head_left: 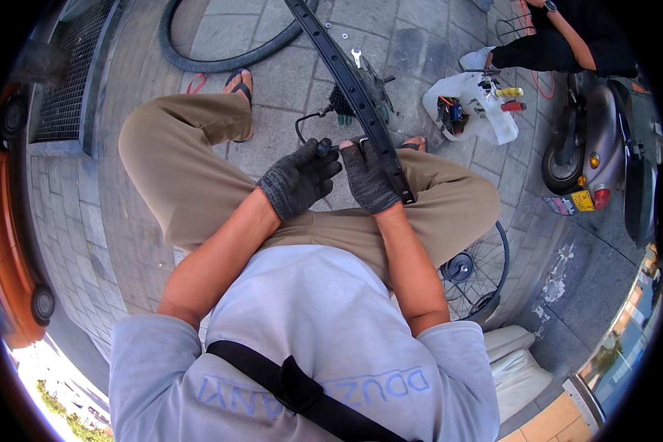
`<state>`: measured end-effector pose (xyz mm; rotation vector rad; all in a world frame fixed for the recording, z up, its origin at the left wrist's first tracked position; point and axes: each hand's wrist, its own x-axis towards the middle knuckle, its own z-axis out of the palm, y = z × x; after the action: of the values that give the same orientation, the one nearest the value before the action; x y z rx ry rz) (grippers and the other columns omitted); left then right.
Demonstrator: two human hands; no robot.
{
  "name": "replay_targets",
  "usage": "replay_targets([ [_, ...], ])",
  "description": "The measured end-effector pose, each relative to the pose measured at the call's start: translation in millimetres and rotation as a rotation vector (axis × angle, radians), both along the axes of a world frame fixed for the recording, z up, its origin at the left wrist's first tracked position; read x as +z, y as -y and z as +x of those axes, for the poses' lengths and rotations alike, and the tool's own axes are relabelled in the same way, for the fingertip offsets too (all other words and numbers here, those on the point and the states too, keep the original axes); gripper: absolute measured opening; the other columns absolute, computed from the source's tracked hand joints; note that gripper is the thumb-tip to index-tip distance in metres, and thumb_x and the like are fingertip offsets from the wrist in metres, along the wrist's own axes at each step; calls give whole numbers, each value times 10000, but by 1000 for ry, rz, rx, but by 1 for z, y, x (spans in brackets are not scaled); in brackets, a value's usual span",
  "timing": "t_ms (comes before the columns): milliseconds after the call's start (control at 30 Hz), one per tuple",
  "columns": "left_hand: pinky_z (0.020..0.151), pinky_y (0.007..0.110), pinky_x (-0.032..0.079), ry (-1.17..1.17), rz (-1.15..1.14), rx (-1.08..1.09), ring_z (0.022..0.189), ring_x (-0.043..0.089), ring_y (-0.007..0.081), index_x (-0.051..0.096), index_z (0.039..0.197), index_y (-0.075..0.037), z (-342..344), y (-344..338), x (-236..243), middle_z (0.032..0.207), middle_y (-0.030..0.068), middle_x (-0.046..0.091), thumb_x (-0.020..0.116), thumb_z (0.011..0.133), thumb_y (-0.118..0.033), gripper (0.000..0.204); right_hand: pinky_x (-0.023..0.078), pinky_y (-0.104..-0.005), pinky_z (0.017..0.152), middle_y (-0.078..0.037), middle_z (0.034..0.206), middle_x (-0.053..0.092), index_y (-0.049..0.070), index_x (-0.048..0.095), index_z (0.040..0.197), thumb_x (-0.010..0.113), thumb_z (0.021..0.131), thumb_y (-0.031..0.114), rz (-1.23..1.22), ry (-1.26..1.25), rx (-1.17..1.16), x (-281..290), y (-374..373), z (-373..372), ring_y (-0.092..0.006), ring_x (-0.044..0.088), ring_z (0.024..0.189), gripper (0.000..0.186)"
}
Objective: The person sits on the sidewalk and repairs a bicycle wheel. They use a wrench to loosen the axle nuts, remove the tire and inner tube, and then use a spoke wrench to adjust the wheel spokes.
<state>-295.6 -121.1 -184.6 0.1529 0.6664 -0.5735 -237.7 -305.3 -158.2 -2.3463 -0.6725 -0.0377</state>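
Observation:
A black bicycle rim with a row of holes stands upright between my legs, running from the top of the view to my right thigh. Inside it show thin spokes and a dark gear cassette. My left hand, in a dark grey fingerless glove, pinches a small dark-handled tool left of the rim; its tip points toward my right thumb. My right hand, gloved alike, is closed round the rim, its thumb on the near side and some fingers hidden. A black cable curves from the hub toward my left hand.
A black tyre lies ahead on the paving, near a wrench and small nuts. At the right stand a white cut-open tool container, a seated person and a scooter. Another spoked wheel lies beside my right thigh.

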Motion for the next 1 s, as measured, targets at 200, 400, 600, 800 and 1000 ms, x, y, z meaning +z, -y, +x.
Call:
replay_targets([
  [200, 744, 357, 499, 42, -36, -21, 1016, 653, 186, 676, 1121, -195, -1, 2, 9, 1079, -28, 712, 606, 1016, -374, 220, 426, -373, 585, -72, 674, 568, 38, 630, 811, 649, 998, 191, 228, -271, -73, 2, 0, 8, -195, 519, 597, 242],
  [400, 683, 294, 495, 211, -93, 61, 951, 642, 160, 626, 1229, -180, -2, 5, -9, 1072, -20, 670, 629, 1014, -294, 243, 390, -336, 557, -30, 623, 534, 40, 585, 711, 652, 999, 189, 441, -692, -178, -7, 4, 11, -104, 474, 599, 332],
  [600, 630, 261, 488, 170, 106, 62, 1060, 665, 154, 614, 1250, -171, 3, 14, 19, 1186, -3, 672, 627, 1017, -260, 250, 375, -311, 501, -12, 634, 545, 50, 615, 746, 632, 1017, 241, 479, -587, -119, -25, 3, 5, -86, 477, 571, 331],
  [800, 571, 259, 463, 287, -106, 68, 1013, 686, 153, 646, 1206, -167, 2, 9, 6, 1117, -44, 719, 605, 1027, -300, 227, 383, -255, 544, 29, 763, 592, 63, 690, 939, 646, 1012, 281, 613, -796, -242, -27, -7, -3, -53, 493, 639, 234],
  [1000, 546, 269, 452, 244, 79, 21, 882, 669, 154, 664, 1192, -162, 5, -8, -2, 1013, -52, 714, 602, 1007, -383, 295, 531, -304, 841, -61, 1063, 688, 32, 684, 1188, 707, 968, 190, 599, -847, -182, -9, -16, -5, -130, 615, 968, 272],
])
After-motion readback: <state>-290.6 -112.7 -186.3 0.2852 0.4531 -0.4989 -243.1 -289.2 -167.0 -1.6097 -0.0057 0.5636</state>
